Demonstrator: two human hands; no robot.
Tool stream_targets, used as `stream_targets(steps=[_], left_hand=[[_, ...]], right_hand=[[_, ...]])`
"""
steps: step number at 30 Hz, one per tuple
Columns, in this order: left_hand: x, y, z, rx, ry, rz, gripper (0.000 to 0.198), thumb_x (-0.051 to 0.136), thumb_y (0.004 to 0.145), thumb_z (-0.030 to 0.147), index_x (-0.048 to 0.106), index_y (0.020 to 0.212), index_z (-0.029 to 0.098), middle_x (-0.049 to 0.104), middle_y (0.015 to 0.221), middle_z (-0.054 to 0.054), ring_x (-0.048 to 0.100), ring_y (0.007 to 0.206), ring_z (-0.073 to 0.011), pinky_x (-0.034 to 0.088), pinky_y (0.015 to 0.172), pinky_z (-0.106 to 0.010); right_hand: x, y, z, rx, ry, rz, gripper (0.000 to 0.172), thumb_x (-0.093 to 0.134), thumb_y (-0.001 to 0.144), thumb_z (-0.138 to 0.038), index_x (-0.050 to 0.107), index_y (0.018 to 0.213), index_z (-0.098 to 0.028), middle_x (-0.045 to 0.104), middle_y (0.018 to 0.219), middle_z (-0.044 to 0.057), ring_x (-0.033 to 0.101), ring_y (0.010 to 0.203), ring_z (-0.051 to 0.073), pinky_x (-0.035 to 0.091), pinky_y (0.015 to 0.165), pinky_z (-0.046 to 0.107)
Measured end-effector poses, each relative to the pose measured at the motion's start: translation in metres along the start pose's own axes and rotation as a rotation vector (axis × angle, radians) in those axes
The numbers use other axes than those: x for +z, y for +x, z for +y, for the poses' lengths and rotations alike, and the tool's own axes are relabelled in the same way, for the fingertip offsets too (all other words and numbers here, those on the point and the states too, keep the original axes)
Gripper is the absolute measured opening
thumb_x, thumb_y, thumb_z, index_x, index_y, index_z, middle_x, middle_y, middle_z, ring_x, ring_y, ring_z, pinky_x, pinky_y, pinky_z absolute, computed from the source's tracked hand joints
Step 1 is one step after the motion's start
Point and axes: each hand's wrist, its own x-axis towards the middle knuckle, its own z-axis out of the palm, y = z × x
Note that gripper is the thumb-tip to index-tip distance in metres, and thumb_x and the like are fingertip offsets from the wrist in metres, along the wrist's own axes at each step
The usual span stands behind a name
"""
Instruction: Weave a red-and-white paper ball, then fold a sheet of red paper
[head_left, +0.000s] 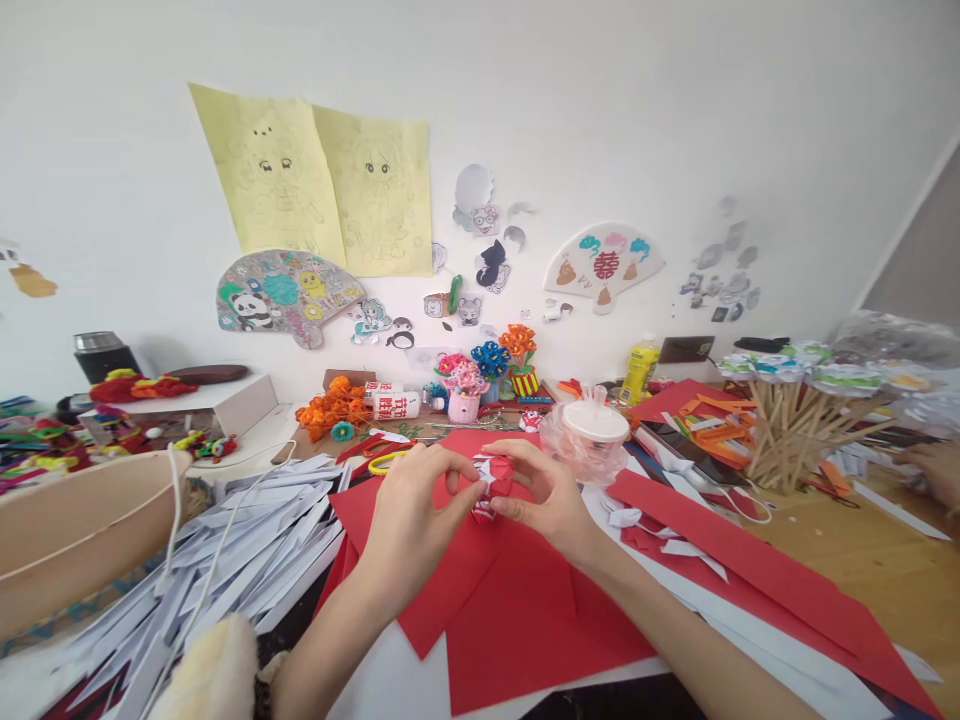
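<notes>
Paper piece [491, 487], red and white, is at the centre of the frame, over the red sheets [517, 610]. My left hand [409, 512] pinches it from the left, my right hand [553, 495] from the right; both are equally near.

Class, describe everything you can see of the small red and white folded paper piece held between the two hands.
The folded paper piece is small, red with white faces showing, and creased into a compact bundle. It looks like thin craft paper. The left hand and right hand pinch it from either side, over the red paper sheets. Fingers hide much of it, so its exact shape cannot be told.
</notes>
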Motion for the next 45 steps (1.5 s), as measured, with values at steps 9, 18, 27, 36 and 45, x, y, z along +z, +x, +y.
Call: stream_targets(steps=[9, 18, 27, 36, 45], left_hand=[[-0.001, 0.002, -0.002, -0.031, -0.184, -0.083, 0.009, 0.057, 0.082, 0.025, 0.060, 0.075, 0.022, 0.064, 0.073, 0.002, 0.057, 0.067, -0.0149, 0.043, 0.063, -0.027], [0.000, -0.002, -0.004, 0.244, 0.141, 0.038, 0.015, 0.047, 0.091, 0.024, 0.058, 0.080, 0.023, 0.059, 0.072, 0.000, 0.050, 0.069, -0.0168, 0.035, 0.065, -0.030], [-0.004, -0.001, -0.003, 0.169, 0.008, 0.139, 0.008, 0.055, 0.086, 0.024, 0.059, 0.079, 0.023, 0.057, 0.069, 0.002, 0.053, 0.071, -0.0165, 0.039, 0.067, -0.029], [-0.001, -0.001, -0.002, 0.156, 0.004, 0.091, 0.008, 0.056, 0.086, 0.024, 0.061, 0.079, 0.023, 0.058, 0.070, 0.002, 0.054, 0.071, -0.0167, 0.039, 0.068, -0.030], [0.001, -0.001, -0.005, 0.141, 0.011, 0.103, 0.007, 0.058, 0.085, 0.024, 0.061, 0.079, 0.024, 0.056, 0.069, 0.003, 0.051, 0.068, -0.0157, 0.038, 0.066, -0.029]], right_hand=[[-0.002, 0.000, 0.006, -0.050, -0.050, 0.018, 0.046, 0.081, 0.070, -0.031, 0.064, 0.113, -0.029, 0.061, 0.117, 0.007, 0.056, 0.114, 0.026, 0.045, 0.101, 0.043], [0.002, -0.001, -0.004, 0.140, 0.189, 0.035, 0.062, 0.077, 0.073, -0.039, 0.052, 0.129, -0.030, 0.057, 0.128, 0.008, 0.060, 0.110, 0.022, 0.050, 0.094, 0.039], [0.000, 0.002, -0.005, 0.113, 0.229, 0.060, 0.052, 0.081, 0.069, -0.038, 0.062, 0.117, -0.030, 0.065, 0.120, 0.006, 0.065, 0.100, 0.025, 0.054, 0.087, 0.041], [0.001, 0.001, -0.006, 0.115, 0.239, 0.049, 0.052, 0.081, 0.069, -0.035, 0.062, 0.117, -0.028, 0.066, 0.117, 0.007, 0.063, 0.104, 0.026, 0.053, 0.088, 0.041], [0.000, 0.001, -0.005, 0.114, 0.266, 0.039, 0.050, 0.080, 0.071, -0.032, 0.062, 0.117, -0.028, 0.067, 0.116, 0.006, 0.065, 0.100, 0.023, 0.053, 0.088, 0.038]])
